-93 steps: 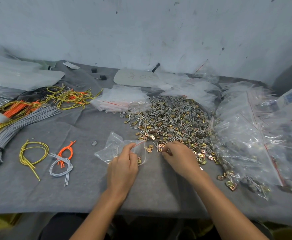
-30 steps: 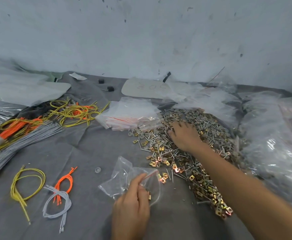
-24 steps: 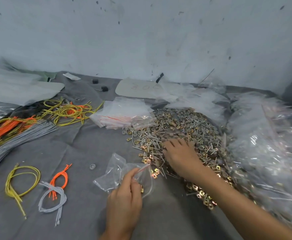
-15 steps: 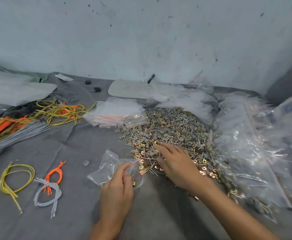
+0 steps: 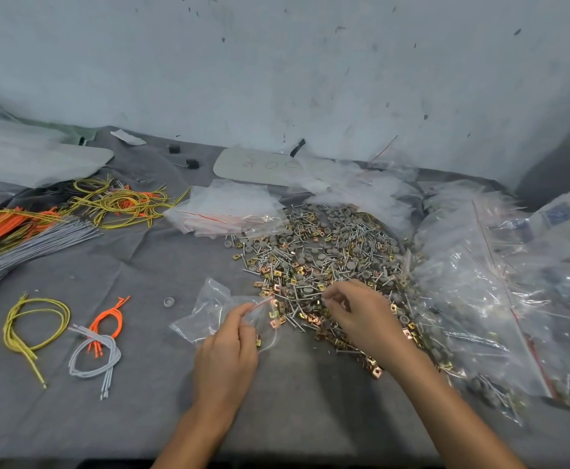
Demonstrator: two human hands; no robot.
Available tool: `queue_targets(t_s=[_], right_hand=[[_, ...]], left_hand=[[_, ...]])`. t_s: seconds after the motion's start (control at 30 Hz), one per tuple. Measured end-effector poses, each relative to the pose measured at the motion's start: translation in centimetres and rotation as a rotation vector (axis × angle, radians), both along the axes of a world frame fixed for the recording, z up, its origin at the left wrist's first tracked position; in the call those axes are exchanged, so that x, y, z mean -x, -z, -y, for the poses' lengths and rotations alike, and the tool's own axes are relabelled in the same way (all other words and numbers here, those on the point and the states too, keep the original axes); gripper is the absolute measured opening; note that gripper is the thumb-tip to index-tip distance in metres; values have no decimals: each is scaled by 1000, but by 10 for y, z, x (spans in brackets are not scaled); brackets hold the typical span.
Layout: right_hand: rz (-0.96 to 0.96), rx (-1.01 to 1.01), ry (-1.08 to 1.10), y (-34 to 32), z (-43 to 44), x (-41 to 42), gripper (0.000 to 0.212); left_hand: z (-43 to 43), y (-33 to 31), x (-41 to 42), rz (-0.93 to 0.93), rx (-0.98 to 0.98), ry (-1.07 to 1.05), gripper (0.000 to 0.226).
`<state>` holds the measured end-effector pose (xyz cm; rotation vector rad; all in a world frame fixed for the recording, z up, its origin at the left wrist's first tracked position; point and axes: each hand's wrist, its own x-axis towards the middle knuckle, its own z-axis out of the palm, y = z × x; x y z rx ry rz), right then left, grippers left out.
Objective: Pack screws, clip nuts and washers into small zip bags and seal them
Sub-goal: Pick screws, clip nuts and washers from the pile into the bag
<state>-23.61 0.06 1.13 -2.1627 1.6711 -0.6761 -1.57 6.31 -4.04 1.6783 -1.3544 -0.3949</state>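
Hundreds of loose pieces lie in the hardware pile (image 5: 320, 245) on the grey cloth (image 5: 141, 265), just beyond my right hand (image 5: 361, 319): thin screws (image 5: 252, 271), brassy clip nuts (image 5: 277, 273), round grey washers (image 5: 351, 265). My left hand (image 5: 226, 353) pinches the lip of the small zip bag (image 5: 205, 309) between thumb and forefinger, its mouth held open toward the pile, with a clip nut or two inside. The film looks limp and slick, so I judge the stiffer zip strip the only sound hold. My right fingers (image 5: 339, 292) are curled and drawn together at the pile's near edge; whether they grip a piece I cannot tell. The pieces look tiny, hard and light, and the screw points could snag the film, so I would take a few at a time by the fingertips.
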Motion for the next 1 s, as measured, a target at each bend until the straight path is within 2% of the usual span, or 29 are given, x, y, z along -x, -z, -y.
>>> queue_targets(t_s=[0.27,0.47,0.67,0.77,0.87,0.93,1.0], right_hand=[[-115,-6,-81,6,36,-30,12],[-273,-28,-93,3,49,-25,14],[-339,-62,-142,-1,48,-18,7],[-287,-60,-102,-8,40,-17,15],[16,-68,-52,-19,18,-20,12],[223,-122,-99,-23,-3,-30,10],[252,-138,-180,-17,-24,-47,9]], left_hand=[[2,4,-1,12,4,19,32],[0,2,-2,18,37,21,44],[2,4,-2,38,69,18,43],[2,4,-3,50,78,26,41],[2,4,-3,70,85,31,40],[2,5,-3,78,85,31,41],[1,5,-3,82,88,32,41]])
